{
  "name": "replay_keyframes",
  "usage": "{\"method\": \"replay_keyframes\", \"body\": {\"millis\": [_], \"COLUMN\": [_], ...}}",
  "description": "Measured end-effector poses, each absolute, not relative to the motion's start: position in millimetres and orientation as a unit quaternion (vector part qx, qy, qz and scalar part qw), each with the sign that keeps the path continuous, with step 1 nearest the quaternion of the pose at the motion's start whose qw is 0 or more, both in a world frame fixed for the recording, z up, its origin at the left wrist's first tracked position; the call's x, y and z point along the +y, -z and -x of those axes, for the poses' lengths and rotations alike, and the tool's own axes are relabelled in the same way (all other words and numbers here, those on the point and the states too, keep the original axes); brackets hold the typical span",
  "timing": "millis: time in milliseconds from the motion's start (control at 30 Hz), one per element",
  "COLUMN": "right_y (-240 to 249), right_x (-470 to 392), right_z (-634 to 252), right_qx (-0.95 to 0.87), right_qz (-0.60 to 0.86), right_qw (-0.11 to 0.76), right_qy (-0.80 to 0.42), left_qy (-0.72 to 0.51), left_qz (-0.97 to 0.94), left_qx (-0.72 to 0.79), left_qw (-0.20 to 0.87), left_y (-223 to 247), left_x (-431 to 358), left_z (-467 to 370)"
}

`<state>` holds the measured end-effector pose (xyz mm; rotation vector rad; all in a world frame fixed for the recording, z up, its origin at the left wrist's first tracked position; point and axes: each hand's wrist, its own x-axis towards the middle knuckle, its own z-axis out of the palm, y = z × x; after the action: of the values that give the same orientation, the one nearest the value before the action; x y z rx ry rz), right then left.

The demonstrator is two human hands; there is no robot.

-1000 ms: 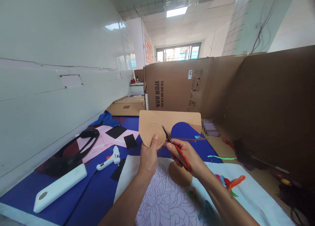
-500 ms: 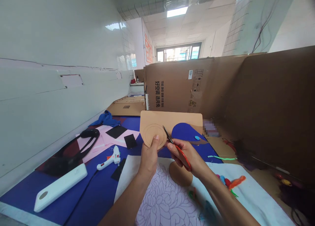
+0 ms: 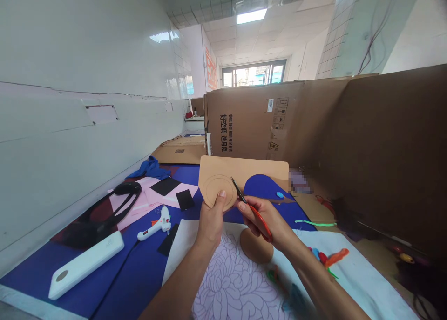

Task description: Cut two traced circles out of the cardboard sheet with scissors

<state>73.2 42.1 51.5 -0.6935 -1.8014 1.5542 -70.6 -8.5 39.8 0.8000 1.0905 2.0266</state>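
Beyond both grips stands the big cardboard box (image 3: 251,120), and its print reads large and clear: 好空调 选月兔, with a smaller line alongside too small to read with certainty. Add one white barcode label, a column of handling symbols and one warning triangle lower down.

Down to the action! The left grip (image 3: 212,215) has the tan sheet (image 3: 240,165) pinched, thumb on top, right over two thin circles drawn one inside the other. Smooth, matt stuff, this, with rounded corners and a curved gap in its near edge. The right grip (image 3: 263,217) is closed around one pair of scissors (image 3: 240,193), red handles, dark blades, tips alongside the outer circle; how wide the blades stand, I cannot tell.

Just under the right grip, one tan disc (image 3: 256,249), smooth and round. Below and between the grips, a single flower drawing (image 3: 226,285), all curling line-work petals.

Out left of the left grip, on the blue desk (image 3: 139,278): one white glue gun (image 3: 159,225), three flat black pieces (image 3: 185,200), pink sheets (image 3: 138,203) and, further out, one long white rounded device (image 3: 87,264). Right of the right grip, one thin green strip (image 3: 314,223).
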Motion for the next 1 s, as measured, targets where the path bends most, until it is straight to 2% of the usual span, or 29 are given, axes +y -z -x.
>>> {"method": "replay_keyframes", "body": {"millis": [1000], "right_y": [-53.7], "right_x": [42.8], "right_z": [-76.8], "right_qx": [-0.706], "right_qz": [0.267], "right_qw": [0.316], "right_qy": [-0.575], "left_qy": [-0.762], "left_qz": [-0.318], "left_qx": [0.429], "left_qw": [0.366], "left_y": [-54.7], "left_x": [-15.5], "left_z": [72.4]}}
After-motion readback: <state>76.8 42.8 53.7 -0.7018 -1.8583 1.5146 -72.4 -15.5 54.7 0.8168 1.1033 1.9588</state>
